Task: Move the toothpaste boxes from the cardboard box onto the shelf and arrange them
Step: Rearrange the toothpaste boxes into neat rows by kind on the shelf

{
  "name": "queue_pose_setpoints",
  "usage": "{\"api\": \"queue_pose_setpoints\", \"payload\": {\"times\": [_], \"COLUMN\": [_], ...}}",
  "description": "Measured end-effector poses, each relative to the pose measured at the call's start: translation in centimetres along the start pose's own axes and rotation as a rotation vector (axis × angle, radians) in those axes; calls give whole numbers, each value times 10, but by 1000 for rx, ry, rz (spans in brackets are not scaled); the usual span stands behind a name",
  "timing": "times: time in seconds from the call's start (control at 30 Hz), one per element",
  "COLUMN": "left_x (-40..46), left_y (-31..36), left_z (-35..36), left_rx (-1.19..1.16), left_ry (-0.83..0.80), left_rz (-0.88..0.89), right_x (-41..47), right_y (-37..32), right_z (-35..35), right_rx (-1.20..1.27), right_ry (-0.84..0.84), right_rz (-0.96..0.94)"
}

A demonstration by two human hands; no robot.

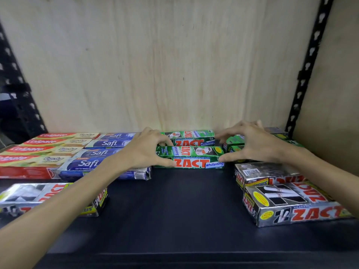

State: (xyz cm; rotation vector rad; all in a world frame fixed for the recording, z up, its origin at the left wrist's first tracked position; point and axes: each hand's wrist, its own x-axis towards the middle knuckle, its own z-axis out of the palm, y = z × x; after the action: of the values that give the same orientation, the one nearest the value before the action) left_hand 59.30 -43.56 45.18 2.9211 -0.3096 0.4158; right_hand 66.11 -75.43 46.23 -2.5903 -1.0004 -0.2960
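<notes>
Nearest, on the dark shelf (174,210), silver Zact boxes lie at both sides: one on the left (52,199) under the left forearm, a pair on the right (287,202), the near one skewed.

Further in, the green box (194,159) lies flat with its long axis running left to right, printed front face toward the viewer and the logo reading upright. The left hand (143,150) holds its left end, thumb at the front lower edge and fingers curled over the top. The right hand (250,144) is at the right end, thumb tip touching the corner, fingers spread and arched above; whether they press on the box I cannot tell.

It is likely a light, thin carton with a tube inside: stiff along its length, easily dented on the broad faces, glossy and a bit slippery. Squaring it by the short ends looks the safest hold.

Behind it a second green box (191,137) lies parallel against the plywood back (165,65). Blue Saft boxes (101,152) and red Colgate boxes (38,150) sit in rows on the left, more green boxes (233,141) behind the right hand.
</notes>
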Motion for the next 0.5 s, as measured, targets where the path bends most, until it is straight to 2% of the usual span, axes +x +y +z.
{"api": "queue_pose_setpoints", "payload": {"times": [0.2, 0.4, 0.5], "left_x": [10, 10, 9], "left_y": [-5, -8, -6], "left_z": [3, 7, 3], "left_rx": [36, -68, -124], "left_ry": [16, 50, 16], "left_rz": [10, 2, 7], "right_x": [13, 14, 10], "right_y": [2, 0, -5], "right_z": [7, 11, 4], "right_rx": [76, 128, 175], "right_ry": [12, 0, -51], "right_rz": [3, 62, 89]}}
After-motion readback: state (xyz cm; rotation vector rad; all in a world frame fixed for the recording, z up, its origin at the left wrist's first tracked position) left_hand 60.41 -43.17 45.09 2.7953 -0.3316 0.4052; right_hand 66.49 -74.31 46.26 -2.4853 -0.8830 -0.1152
